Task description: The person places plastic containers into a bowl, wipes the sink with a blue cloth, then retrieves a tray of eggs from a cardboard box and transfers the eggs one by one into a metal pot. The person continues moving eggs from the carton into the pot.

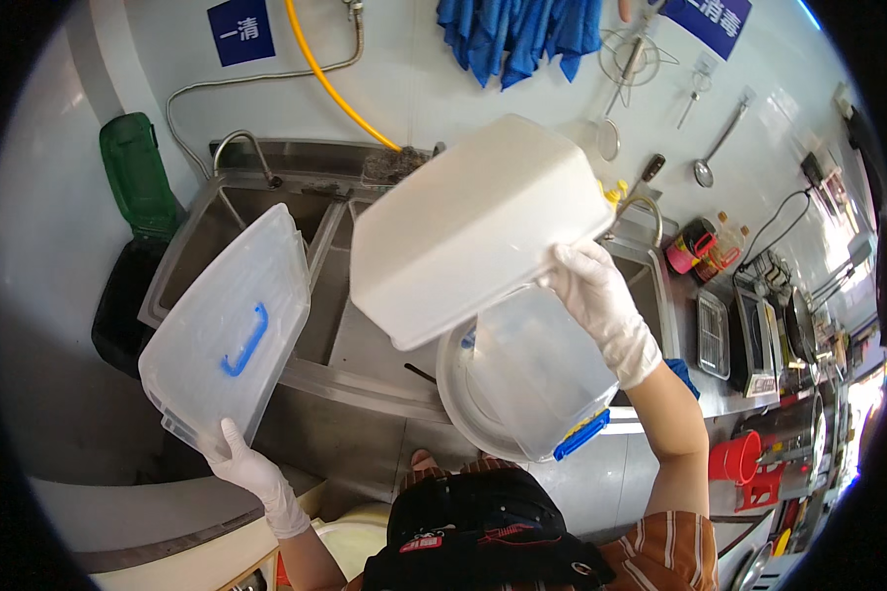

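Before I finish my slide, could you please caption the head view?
At a sink, the left hand holds a clear lid with a blue handle, the right hand a white tub.

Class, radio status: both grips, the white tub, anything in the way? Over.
Left grip on clear lid, lower end. Right grip on white tub, at its edge. Possible obstacle: clear box, partly hidden by white tub.

The left hand and right hand are gloved in plain white. The flat, frosted plastic lid is translucent grey-white (its curved plastic handle is bright blue); the deep rectangular plastic tub is creamy white. The hanging fabric cloths are blue, the long slim hose yellow, the short fabric sleeve rust-brown with white stripes.
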The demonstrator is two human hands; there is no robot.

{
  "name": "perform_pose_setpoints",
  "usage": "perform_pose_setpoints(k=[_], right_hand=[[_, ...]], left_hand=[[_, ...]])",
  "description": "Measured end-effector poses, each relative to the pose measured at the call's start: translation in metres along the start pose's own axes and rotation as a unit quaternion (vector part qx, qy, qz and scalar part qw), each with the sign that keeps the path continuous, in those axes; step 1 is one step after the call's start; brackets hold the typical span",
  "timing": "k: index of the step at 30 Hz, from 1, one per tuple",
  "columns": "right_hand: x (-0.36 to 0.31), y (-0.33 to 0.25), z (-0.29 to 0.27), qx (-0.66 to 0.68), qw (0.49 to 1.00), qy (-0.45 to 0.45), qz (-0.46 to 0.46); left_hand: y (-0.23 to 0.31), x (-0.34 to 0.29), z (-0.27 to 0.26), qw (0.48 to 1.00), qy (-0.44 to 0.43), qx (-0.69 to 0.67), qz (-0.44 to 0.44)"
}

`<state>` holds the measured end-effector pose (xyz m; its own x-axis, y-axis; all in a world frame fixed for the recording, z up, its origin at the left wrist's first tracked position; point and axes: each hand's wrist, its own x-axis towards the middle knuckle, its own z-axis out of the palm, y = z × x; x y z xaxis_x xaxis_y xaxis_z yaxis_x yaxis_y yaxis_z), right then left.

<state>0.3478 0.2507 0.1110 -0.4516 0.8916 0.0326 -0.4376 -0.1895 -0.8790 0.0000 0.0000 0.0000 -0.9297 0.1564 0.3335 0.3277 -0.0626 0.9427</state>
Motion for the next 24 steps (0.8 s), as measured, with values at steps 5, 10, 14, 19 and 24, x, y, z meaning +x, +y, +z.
perform_pose_setpoints(k=[5,10,14,19,24], right_hand=[[-0.085,-0.005,-0.018,-0.11,0.993,0.026,-0.013],[-0.127,0.01,-0.026,-0.188,0.981,0.036,0.041],[-0.144,0.024,-0.03,-0.24,0.965,0.028,0.102],[-0.156,0.05,-0.022,-0.294,0.952,0.029,0.076],[-0.168,0.047,-0.007,-0.427,0.902,0.065,0.015]], left_hand=[[-0.003,-0.01,0.006,1.0,-0.017,-0.009,0.012],[-0.004,-0.017,0.012,0.999,-0.046,-0.024,-0.016],[0.003,-0.028,0.02,0.998,-0.052,-0.028,0.007],[0.007,-0.037,0.024,0.998,-0.058,-0.034,0.017],[0.01,-0.044,0.023,0.996,-0.088,-0.015,0.023]])
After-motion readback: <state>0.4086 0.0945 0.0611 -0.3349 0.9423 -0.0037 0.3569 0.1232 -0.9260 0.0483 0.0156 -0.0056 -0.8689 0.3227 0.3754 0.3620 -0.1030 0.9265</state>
